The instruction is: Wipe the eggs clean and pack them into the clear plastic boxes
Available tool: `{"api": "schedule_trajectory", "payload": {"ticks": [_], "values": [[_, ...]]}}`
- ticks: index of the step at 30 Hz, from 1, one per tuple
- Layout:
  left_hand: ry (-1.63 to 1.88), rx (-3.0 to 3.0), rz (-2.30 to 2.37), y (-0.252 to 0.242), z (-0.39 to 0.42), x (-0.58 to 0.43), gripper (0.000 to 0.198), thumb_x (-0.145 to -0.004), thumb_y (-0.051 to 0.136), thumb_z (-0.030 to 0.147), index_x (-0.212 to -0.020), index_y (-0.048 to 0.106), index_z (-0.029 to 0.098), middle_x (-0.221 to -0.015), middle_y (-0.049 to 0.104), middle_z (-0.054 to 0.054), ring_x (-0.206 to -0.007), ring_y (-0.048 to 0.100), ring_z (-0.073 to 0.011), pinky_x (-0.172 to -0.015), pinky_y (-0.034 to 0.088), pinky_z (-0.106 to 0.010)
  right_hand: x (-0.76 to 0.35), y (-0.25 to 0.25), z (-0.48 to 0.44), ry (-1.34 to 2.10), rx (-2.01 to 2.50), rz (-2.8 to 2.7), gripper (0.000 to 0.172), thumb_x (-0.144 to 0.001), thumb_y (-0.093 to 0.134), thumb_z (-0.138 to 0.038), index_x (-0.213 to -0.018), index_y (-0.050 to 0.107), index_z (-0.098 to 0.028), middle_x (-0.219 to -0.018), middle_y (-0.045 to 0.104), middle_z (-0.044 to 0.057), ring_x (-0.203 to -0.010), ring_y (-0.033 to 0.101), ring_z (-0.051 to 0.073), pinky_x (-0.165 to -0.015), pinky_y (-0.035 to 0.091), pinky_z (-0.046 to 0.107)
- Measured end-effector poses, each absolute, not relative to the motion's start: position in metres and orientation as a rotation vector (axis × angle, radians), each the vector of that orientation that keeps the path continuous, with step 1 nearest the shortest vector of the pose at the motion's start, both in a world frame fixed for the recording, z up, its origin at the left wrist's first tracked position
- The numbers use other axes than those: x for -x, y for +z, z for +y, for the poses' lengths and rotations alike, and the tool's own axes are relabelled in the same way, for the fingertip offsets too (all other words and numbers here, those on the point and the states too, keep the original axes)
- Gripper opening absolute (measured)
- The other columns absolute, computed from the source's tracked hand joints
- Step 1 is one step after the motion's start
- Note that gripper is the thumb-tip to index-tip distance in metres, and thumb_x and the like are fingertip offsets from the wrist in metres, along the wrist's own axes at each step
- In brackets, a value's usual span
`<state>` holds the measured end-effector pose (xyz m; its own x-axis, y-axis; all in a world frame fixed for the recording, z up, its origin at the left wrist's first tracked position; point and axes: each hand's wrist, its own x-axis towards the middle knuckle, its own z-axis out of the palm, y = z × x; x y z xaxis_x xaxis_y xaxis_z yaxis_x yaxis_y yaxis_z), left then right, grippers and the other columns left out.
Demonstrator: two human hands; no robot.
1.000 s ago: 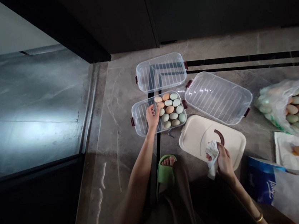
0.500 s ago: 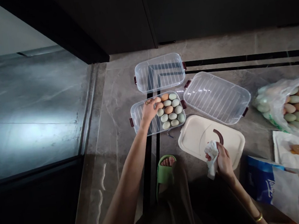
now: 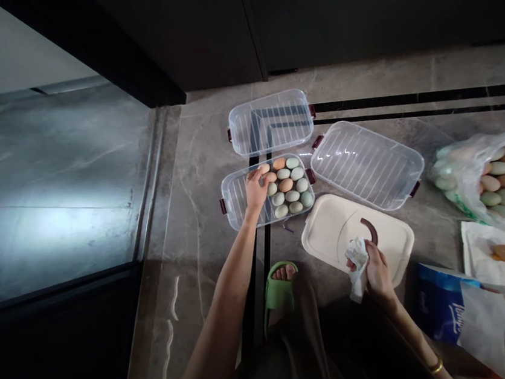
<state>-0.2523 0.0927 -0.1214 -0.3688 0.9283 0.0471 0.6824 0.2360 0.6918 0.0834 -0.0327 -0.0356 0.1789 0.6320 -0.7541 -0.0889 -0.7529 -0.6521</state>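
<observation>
My left hand reaches into a clear plastic egg box, its bent fingers and thumb closed against a light brown egg at the left edge of the rows. Fingers partly hide that grip. Several pale green and brown eggs fill the box's right half. A crumpled white tissue is gripped in my right hand, above a cream lid with a dark curved handle lying on the floor.
Two clear boxes, one behind and one at right, lie on the tiles. Farther right is a plastic bag of eggs. Near it are a stained white tissue and a blue tissue pack. A green slipper is on my foot.
My left hand has shifted slightly to the right, closer against the eggs at the left edge of the rows. The right hand with the tissue stays put.
</observation>
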Motion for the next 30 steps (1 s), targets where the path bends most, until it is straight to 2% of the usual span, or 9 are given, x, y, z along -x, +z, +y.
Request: {"api": "schedule_trajectory", "payload": {"ticks": [9, 15, 19, 22, 26, 30], "values": [[0.908, -1.455, 2.132, -0.125, 0.094, 0.256, 0.023, -0.084, 0.067, 0.028, -0.107, 0.071, 0.028, -0.131, 0.061, -0.009, -0.125, 0.054, -0.0295, -0.108, 0.042, -0.048, -0.082, -0.034, -0.032, 1.62, 1.887, -0.499, 0.047, -0.081, 0.056, -0.061, -0.095, 0.066, -0.017, -0.052, 0.061, 0.003, -0.049, 0.061, 0.021, -0.042, 0.045, 0.031], [0.965, -1.458, 2.079, -0.122, 0.091, 0.256, 0.023, -0.087, 0.065, 0.033, -0.109, 0.07, 0.029, -0.13, 0.06, -0.009, -0.128, 0.052, -0.0282, -0.108, 0.042, -0.046, -0.083, -0.034, -0.032, 1.623, 1.871, -0.499, 0.047, -0.081, 0.057, -0.06, -0.093, 0.066, -0.016, -0.056, 0.062, 0.005, -0.054, 0.062, 0.023, -0.045, 0.048, 0.033], [1.106, -1.234, 2.157, -0.12, 0.075, 0.245, 0.03, -0.088, 0.066, 0.037, -0.116, 0.062, 0.025, -0.128, 0.059, -0.009, -0.112, 0.061, -0.0237, -0.098, 0.048, -0.039, -0.083, -0.033, -0.032, 1.614, 1.879, -0.489, 0.046, -0.08, 0.058, -0.061, -0.092, 0.065, -0.017, -0.058, 0.064, 0.004, -0.053, 0.063, 0.021, -0.045, 0.047, 0.03], [1.061, -1.039, 2.216, -0.121, 0.058, 0.234, 0.038, -0.084, 0.072, 0.039, -0.111, 0.056, 0.017, -0.116, 0.063, -0.011, -0.096, 0.064, -0.0196, -0.085, 0.048, -0.032, -0.082, -0.033, -0.032, 1.621, 1.872, -0.481, 0.046, -0.079, 0.059, -0.062, -0.087, 0.063, -0.017, -0.059, 0.064, 0.003, -0.052, 0.062, 0.019, -0.046, 0.047, 0.028], [0.943, -0.99, 2.256, -0.124, 0.045, 0.217, 0.049, -0.071, 0.081, 0.04, -0.104, 0.053, 0.017, -0.106, 0.065, -0.008, -0.098, 0.062, -0.021, -0.085, 0.047, -0.032, -0.082, -0.038, -0.033, 1.643, 1.836, -0.477, 0.045, -0.079, 0.06, -0.062, -0.086, 0.063, -0.018, -0.058, 0.064, 0.004, -0.052, 0.062, 0.02, -0.046, 0.047, 0.03], [1.001, -0.883, 2.287, -0.129, 0.045, 0.201, 0.045, -0.076, 0.077, 0.037, -0.109, 0.054, 0.018, -0.105, 0.066, -0.008, -0.093, 0.064, -0.0189, -0.082, 0.049, -0.031, -0.085, -0.047, -0.035, 1.654, 1.804, -0.528, 0.048, -0.08, 0.059, -0.063, -0.092, 0.064, -0.017, -0.06, 0.066, 0.005, -0.052, 0.062, 0.02, -0.047, 0.048, 0.031]]}}
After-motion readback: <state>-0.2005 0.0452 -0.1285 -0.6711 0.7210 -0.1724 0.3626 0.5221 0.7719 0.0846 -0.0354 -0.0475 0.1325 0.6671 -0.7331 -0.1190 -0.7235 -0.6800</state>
